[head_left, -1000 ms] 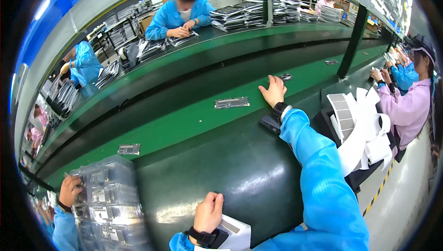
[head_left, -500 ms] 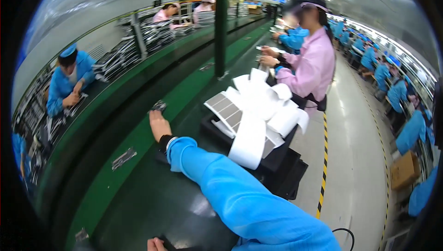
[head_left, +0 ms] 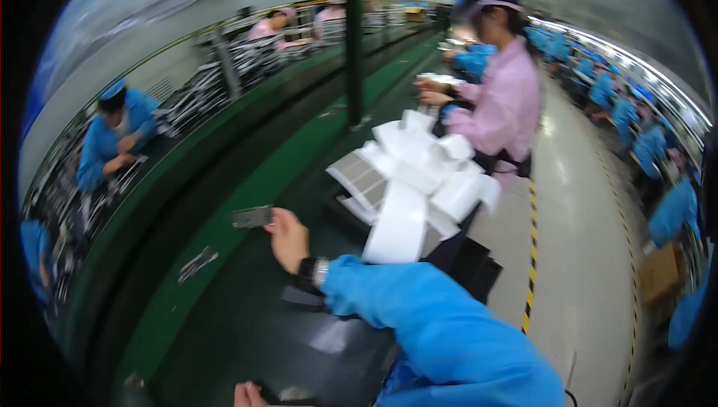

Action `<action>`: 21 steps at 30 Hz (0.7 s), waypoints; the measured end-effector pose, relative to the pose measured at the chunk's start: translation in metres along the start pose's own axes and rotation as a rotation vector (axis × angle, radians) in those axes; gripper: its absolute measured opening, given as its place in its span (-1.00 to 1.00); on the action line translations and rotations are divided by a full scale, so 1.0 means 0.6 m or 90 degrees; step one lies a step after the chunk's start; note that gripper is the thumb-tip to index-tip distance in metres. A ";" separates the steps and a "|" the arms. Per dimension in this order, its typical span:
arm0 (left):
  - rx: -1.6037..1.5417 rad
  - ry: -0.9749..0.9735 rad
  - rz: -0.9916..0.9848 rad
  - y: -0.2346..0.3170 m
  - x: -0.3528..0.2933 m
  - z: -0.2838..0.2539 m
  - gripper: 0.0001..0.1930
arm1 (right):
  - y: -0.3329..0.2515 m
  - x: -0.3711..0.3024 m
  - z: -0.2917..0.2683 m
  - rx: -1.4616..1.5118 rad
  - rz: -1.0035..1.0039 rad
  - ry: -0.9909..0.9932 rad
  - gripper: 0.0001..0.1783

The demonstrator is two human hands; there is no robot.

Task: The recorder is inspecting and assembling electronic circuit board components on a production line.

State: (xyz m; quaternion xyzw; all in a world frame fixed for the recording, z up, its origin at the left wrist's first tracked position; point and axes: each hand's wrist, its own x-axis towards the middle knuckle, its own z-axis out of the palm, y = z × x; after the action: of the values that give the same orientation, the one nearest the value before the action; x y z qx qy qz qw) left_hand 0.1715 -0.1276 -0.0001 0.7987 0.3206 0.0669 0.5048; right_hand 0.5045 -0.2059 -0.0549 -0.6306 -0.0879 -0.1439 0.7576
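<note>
My right hand (head_left: pixel 288 242), at the end of a blue sleeve, pinches a small flat grey metal part (head_left: pixel 252 217) by its near end, over the edge of the green strip. Another thin metal part (head_left: pixel 198 265) lies on the strip, nearer and to the left. Only the fingertips of my left hand (head_left: pixel 250 395) show at the bottom edge, close together. What they hold is cut off by the frame; a blurred pale piece (head_left: pixel 296 393) shows beside them. Under my right wrist a dark flat piece (head_left: pixel 302 297) lies on the dark worktop.
White label sheets (head_left: pixel 400 216) are heaped on a black box right of my hand. A green post (head_left: pixel 354 63) rises beyond. A person in pink (head_left: pixel 505 100) works past the sheets; a person in blue (head_left: pixel 112 134) sits across the green belt (head_left: pixel 153 325).
My right hand has drawn back toward me and to the right, lifting the metal part off the green strip. My left fingertips stay near the bottom edge.
</note>
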 end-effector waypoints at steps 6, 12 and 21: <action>0.029 0.050 -0.006 -0.025 0.018 0.022 -0.71 | -0.064 -0.114 -0.053 0.191 0.164 -0.299 -0.67; 0.055 0.063 0.043 -0.009 0.009 0.024 -0.70 | -0.107 -0.194 -0.079 0.123 0.280 -0.514 -0.63; -0.093 0.073 0.029 -0.012 0.013 0.024 -0.67 | -0.139 -0.194 -0.075 -0.273 -0.124 -0.559 -0.78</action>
State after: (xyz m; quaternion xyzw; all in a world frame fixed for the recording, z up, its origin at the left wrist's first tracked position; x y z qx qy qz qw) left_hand 0.1806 -0.1317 -0.0148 0.7618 0.3250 0.1470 0.5409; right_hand 0.3651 -0.2514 -0.0224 -0.7624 -0.4252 0.0502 0.4852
